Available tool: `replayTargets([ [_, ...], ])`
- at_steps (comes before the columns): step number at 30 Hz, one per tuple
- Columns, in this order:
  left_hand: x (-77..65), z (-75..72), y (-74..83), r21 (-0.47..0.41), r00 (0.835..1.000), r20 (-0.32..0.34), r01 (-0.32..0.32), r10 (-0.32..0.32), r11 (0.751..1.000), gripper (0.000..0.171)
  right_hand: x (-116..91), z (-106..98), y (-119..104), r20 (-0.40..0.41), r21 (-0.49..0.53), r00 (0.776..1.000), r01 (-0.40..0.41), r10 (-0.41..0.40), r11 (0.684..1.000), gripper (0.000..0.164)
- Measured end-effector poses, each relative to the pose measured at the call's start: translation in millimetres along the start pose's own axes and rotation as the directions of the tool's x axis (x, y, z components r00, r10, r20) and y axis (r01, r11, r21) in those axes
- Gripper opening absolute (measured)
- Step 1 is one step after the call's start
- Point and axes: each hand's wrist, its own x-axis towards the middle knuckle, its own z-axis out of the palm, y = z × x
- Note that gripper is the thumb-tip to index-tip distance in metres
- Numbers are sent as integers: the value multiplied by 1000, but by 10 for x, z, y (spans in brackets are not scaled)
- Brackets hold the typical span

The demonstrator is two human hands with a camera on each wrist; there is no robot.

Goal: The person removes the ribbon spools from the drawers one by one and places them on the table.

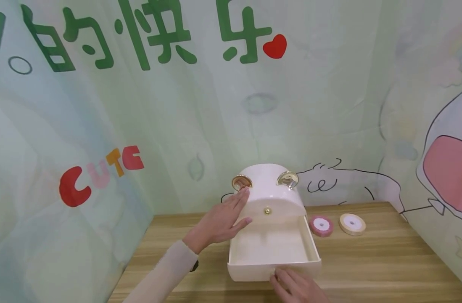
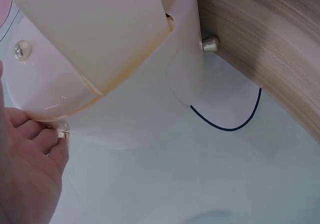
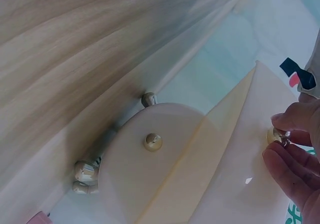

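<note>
A white storage box with two gold-rimmed ears stands on the table, its middle drawer pulled out toward me. The part of the drawer's inside that shows holds nothing. My left hand rests against the box's upper left side by the left ear, fingers fairly straight. At the drawer's front, my right hand pinches the gold knob between thumb and fingers. Above the drawer is another gold knob; a lower knob shows in the right wrist view.
Right of the box lie a pink ribbon roll and a cream ribbon roll. The wooden table meets a printed cloth backdrop behind and at both sides. Gold feet hold up the box.
</note>
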Motion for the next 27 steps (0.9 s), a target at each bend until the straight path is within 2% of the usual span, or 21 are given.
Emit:
replayTargets([
  [6,3,4,3,-23,1000,9,4,-4,1000,74,9,44,43,-53,-33,997,60,-62,998,43],
  [13,-4,11,-7,-51,1000,0,-11,11,999,66,58,50,92,-68,7,997,24,-23,1000,39],
  [17,-4,11,-7,-66,1000,-5,-23,23,998,64,87,42,120,-42,6,999,6,-6,1000,40],
  [22,-5,12,-13,-65,1000,2,-19,20,998,63,118,25,146,53,23,997,-51,49,998,46],
  [25,-5,14,-16,-65,1000,5,-19,19,998,63,141,47,183,67,19,996,-51,50,998,41],
  [27,-3,14,-17,-65,1000,12,-16,17,998,63,157,73,220,48,22,998,-41,40,999,39],
])
